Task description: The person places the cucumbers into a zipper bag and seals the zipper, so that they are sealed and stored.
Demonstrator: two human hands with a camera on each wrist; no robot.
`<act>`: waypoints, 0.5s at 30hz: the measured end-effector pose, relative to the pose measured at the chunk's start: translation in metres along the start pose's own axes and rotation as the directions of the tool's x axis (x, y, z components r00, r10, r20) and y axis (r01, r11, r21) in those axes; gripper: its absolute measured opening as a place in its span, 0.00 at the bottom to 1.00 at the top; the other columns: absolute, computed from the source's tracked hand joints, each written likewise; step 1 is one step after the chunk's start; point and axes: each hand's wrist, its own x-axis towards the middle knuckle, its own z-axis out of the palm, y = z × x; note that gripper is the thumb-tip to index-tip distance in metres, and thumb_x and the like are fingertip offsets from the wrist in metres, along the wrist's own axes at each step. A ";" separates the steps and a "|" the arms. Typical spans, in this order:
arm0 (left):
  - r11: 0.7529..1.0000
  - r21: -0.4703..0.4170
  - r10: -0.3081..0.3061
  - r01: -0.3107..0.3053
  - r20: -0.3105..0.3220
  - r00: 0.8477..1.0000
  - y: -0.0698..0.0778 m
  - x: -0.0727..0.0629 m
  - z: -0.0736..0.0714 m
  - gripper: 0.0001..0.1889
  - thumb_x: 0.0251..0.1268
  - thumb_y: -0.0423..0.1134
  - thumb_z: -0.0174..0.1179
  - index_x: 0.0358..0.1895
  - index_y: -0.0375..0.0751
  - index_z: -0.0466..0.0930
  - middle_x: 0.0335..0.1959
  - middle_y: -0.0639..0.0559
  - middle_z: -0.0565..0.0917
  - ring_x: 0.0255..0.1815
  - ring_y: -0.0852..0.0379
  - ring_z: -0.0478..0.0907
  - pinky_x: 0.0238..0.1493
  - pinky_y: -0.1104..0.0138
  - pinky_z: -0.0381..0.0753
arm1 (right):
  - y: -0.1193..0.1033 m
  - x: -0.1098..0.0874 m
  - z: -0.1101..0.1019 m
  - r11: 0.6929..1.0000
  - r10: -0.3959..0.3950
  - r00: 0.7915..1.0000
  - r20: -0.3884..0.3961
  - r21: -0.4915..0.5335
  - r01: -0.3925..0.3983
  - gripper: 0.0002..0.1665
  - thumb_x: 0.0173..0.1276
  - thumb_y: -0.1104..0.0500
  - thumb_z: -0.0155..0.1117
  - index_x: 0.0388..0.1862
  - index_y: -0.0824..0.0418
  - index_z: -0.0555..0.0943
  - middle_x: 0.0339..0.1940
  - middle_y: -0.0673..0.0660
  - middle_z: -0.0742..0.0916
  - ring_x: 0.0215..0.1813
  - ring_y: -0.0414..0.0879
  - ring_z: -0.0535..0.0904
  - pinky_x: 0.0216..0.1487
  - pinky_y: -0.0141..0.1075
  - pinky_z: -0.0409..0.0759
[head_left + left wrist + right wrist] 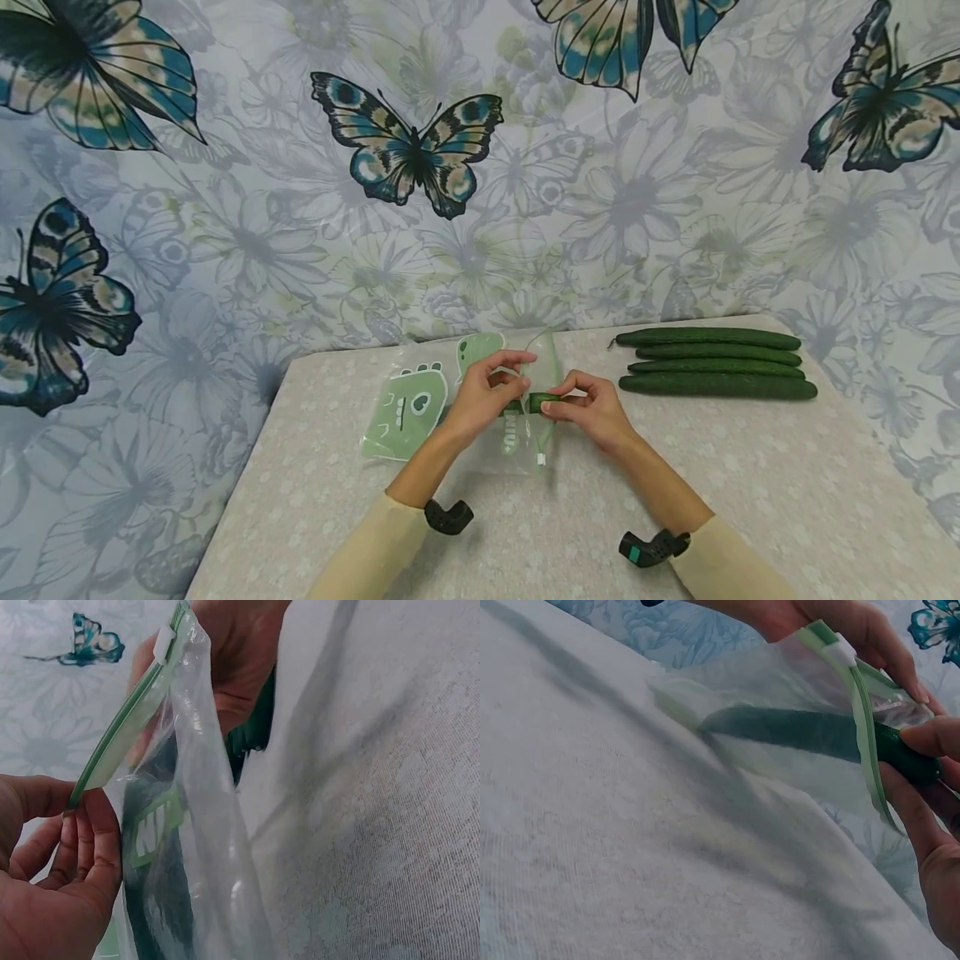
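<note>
A clear zip bag with a green cartoon print lies in front of me, its mouth facing right. My left hand pinches the green zip edge of the bag between thumb and fingers, as the left wrist view shows. A dark green cucumber lies mostly inside the bag, seen through the film in the right wrist view. Its near end sticks out of the mouth, where my right hand grips it with thumb and fingers. The white slider sits at one end of the zip.
Several whole cucumbers lie side by side at the back right of the table. A patterned cloth covers the table. Behind it hangs a butterfly-print backdrop. Each wrist wears a black band.
</note>
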 end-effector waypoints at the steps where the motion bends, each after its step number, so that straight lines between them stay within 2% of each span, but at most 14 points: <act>1: 1.000 0.000 0.001 -0.001 0.004 1.000 0.000 0.000 0.001 0.19 0.77 0.32 0.64 0.68 0.39 0.83 0.59 0.30 0.76 0.41 0.60 0.82 0.46 0.71 0.85 | -0.001 0.000 0.001 1.000 -0.003 1.000 0.007 -0.014 0.003 0.13 0.66 0.71 0.75 0.43 0.76 0.80 0.44 0.51 0.89 0.41 0.46 0.95 0.48 0.41 0.93; 7: 1.000 0.003 0.026 -0.026 0.006 1.000 0.004 0.001 0.004 0.19 0.78 0.33 0.64 0.67 0.39 0.83 0.59 0.36 0.78 0.43 0.57 0.83 0.47 0.70 0.86 | -0.002 -0.002 0.005 1.000 0.003 1.000 0.007 -0.012 -0.003 0.14 0.68 0.72 0.74 0.45 0.79 0.79 0.42 0.48 0.90 0.41 0.44 0.94 0.48 0.39 0.93; 11: 1.000 0.007 0.028 -0.028 0.012 1.000 0.004 0.000 0.006 0.18 0.79 0.32 0.63 0.67 0.38 0.83 0.58 0.34 0.78 0.43 0.58 0.82 0.47 0.72 0.86 | -0.002 -0.004 0.009 0.996 0.001 0.999 0.033 -0.089 0.002 0.15 0.67 0.69 0.75 0.47 0.77 0.81 0.46 0.48 0.91 0.42 0.42 0.94 0.45 0.36 0.92; 13: 1.000 0.009 0.021 -0.021 0.012 1.000 0.002 0.000 0.007 0.18 0.79 0.31 0.63 0.67 0.36 0.83 0.58 0.31 0.77 0.42 0.58 0.82 0.46 0.72 0.85 | -0.001 -0.006 0.010 0.991 0.007 0.999 0.051 -0.133 0.000 0.16 0.68 0.68 0.76 0.48 0.76 0.81 0.49 0.52 0.90 0.43 0.42 0.94 0.45 0.35 0.91; 15: 1.000 0.011 0.004 -0.004 0.010 1.000 -0.002 -0.001 0.008 0.18 0.79 0.31 0.63 0.67 0.36 0.83 0.56 0.32 0.78 0.41 0.59 0.81 0.44 0.73 0.84 | 0.003 -0.008 0.008 0.983 0.024 0.998 0.052 -0.182 -0.014 0.15 0.69 0.67 0.76 0.48 0.73 0.82 0.52 0.56 0.90 0.44 0.43 0.94 0.45 0.35 0.91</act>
